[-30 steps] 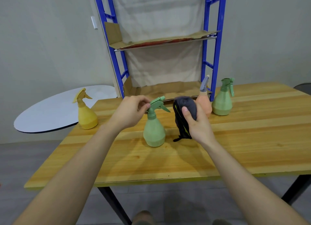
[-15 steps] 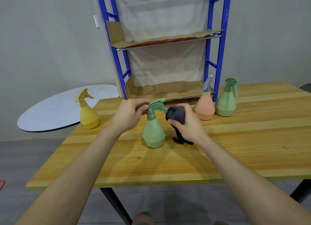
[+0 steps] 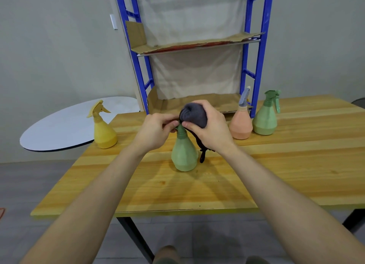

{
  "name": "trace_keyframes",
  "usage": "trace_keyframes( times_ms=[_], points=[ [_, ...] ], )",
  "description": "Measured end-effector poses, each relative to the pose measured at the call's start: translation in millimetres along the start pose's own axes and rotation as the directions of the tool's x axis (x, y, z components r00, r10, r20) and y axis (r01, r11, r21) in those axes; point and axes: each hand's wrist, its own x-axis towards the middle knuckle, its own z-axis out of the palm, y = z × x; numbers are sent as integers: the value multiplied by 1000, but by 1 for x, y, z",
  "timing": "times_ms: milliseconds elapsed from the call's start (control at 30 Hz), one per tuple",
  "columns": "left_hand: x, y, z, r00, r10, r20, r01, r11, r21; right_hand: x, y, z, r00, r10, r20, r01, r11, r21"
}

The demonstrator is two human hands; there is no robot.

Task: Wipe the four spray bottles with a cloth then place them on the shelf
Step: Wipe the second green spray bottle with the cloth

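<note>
A pale green spray bottle [image 3: 184,156] stands on the wooden table [image 3: 256,174] in front of me. My left hand [image 3: 156,131] pinches its trigger head, which is mostly hidden. My right hand [image 3: 210,130] grips a dark grey cloth [image 3: 193,115] and holds it over the nozzle. A yellow spray bottle [image 3: 103,130] stands at the table's left end. An orange bottle [image 3: 241,123] with a grey head and a second green bottle [image 3: 265,118] stand at the back right, beside the blue shelf [image 3: 197,46].
The shelf has blue uprights and cardboard-lined levels; the lower level [image 3: 197,102] sits just behind the table's back edge. A white oval tabletop [image 3: 65,129] lies to the left, lower than the wooden table. Black table legs [image 3: 136,238] show below.
My right hand has brought the cloth left and up onto the green bottle's spray head, covering the nozzle. My left hand keeps hold of the trigger head. The bottle has stayed in place.
</note>
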Motion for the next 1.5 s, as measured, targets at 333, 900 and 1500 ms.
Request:
trace_keyframes(
  times_ms=[333, 900, 1500],
  points=[
    [2, 5, 0, 994, -107, 3, 107, 994, 3, -32, 14, -1, 972, 236, 9, -235, 969, -82],
    [5, 32, -26, 978, -179, 108, 170, 982, 82, -74, 8, -46, 957, 245, -156, -262, 960, -102],
    [-17, -5, -2, 985, -169, 26, 170, 948, -268, -17, -37, -45, 965, -83, 248, 188, 877, -442]
  ],
)
